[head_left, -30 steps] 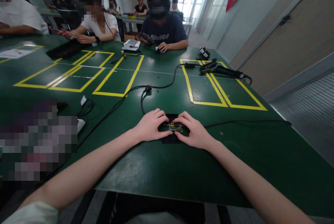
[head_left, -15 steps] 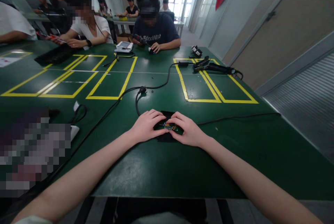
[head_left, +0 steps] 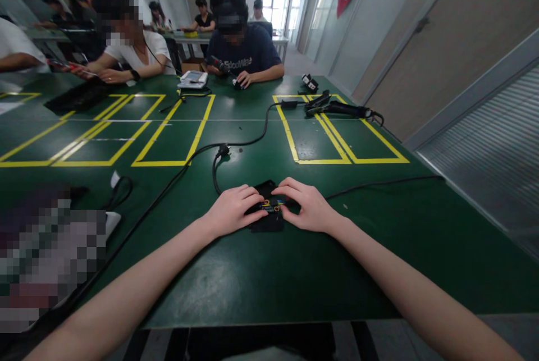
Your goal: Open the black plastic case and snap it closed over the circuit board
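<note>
A small circuit board [head_left: 272, 205] with orange ring-shaped parts and coloured bits lies over a black case or pad [head_left: 268, 223] on the green table. My left hand [head_left: 238, 209] pinches the board's left end between thumb and fingers. At the right end is my right hand [head_left: 305, 206], its thumb and fingertips closed around the board's edge. Parts of the black piece show behind and in front of the board; its exact shape is hard to make out.
A black cable with a plug [head_left: 223, 150] crosses the green table [head_left: 252, 282]. Dark tools [head_left: 341, 108] lie at the back right among yellow tape outlines. Across the table, a person in dark blue [head_left: 246, 55] handles a small object. A blurred patch covers the left.
The board looks turned between my hands, with two orange rings now visible instead of one. My right fingertips have shifted slightly. The whole view has moved a little.
</note>
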